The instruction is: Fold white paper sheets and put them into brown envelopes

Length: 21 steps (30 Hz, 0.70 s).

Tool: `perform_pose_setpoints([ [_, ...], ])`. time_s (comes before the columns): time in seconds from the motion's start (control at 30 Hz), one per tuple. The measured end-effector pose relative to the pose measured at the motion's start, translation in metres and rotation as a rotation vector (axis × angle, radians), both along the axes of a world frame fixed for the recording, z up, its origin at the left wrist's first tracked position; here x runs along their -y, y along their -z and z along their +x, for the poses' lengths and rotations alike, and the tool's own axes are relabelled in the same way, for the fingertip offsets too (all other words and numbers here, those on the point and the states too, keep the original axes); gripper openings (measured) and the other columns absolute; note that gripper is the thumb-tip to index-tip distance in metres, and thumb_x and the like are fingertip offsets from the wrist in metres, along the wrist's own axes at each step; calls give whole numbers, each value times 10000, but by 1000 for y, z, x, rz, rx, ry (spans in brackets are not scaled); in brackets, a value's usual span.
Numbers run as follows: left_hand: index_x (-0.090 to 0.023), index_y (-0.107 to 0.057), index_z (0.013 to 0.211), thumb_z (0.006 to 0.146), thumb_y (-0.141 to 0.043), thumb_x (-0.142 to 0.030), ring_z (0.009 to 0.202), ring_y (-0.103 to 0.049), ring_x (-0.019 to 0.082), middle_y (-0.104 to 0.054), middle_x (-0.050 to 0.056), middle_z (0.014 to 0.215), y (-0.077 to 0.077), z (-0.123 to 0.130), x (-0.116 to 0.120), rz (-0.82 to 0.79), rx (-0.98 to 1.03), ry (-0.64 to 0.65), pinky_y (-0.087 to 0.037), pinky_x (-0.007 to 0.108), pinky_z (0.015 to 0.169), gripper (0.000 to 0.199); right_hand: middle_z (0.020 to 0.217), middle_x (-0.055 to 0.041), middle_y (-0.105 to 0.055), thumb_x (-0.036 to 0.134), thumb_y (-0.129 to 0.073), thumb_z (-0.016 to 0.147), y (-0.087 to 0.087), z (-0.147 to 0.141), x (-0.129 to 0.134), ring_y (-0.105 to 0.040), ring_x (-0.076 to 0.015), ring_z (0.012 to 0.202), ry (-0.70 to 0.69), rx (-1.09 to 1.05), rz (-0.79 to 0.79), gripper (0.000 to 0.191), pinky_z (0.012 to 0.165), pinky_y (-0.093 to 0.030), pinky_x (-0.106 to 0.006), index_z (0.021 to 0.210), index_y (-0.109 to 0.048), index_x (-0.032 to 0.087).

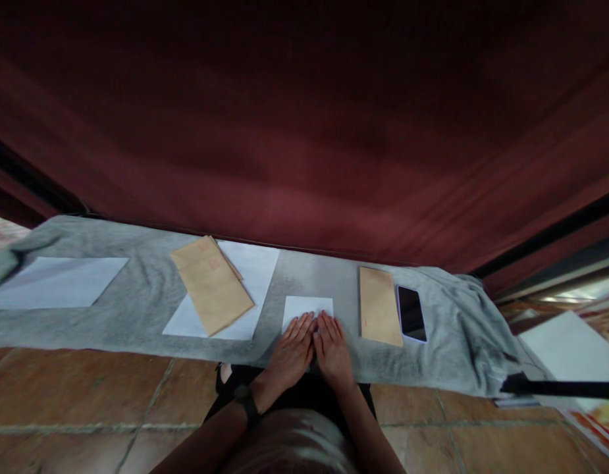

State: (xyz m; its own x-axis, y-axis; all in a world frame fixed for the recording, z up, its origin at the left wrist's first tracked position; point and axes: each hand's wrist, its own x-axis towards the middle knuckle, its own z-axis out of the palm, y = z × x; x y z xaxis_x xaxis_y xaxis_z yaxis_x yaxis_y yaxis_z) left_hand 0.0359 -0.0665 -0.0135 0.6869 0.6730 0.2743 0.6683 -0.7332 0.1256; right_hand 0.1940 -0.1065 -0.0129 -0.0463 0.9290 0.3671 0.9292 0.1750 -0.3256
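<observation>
While left hand (293, 347), right hand (333, 347) lie flat, outstretched, white paper (307, 304) looks straight-edged.

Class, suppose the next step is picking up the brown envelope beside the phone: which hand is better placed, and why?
Probably the right hand: resting on the white paper, it lies nearer the brown envelope, while the left hand lies farther off.

legible text: none | top brown envelope (212, 288): faint red printed marks (214, 264), too small to read
</observation>
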Motion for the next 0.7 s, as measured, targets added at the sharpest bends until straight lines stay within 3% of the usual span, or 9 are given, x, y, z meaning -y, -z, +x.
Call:
perform_pose_setpoints([
  [0.23,-96,-271,1578,1010,-369,-263,1504,-328,245,-367,170,1610,0,-13,-2,14,-8,-58,-313,456,1225,601,1551,-153,-460,325,-346,1072,-5,-3,10,-426,-260,1445,17,138,-9,513,1200,-315,-464,1518,-429,86],
  [0.4,-81,-281,1571,1022,-408,-389,1494,-349,274,-387,195,1593,-3,-21,-2,24,15,-128,-333,468,1216,642,1560,-169,-440,370,-372,1068,-1,4,15,-425,-280,1444,67,161,28,560,1188,-325,-480,1552,-366,86],
  [0.7,-69,-292,1568,1015,-400,-417,1486,-363,297,-417,199,1573,-1,-31,-5,39,24,-207,-343,483,1209,662,1549,-196,-452,388,-377,1073,7,9,20,-416,-290,1445,109,194,58,597,1187,-318,-501,1573,-303,69],
])
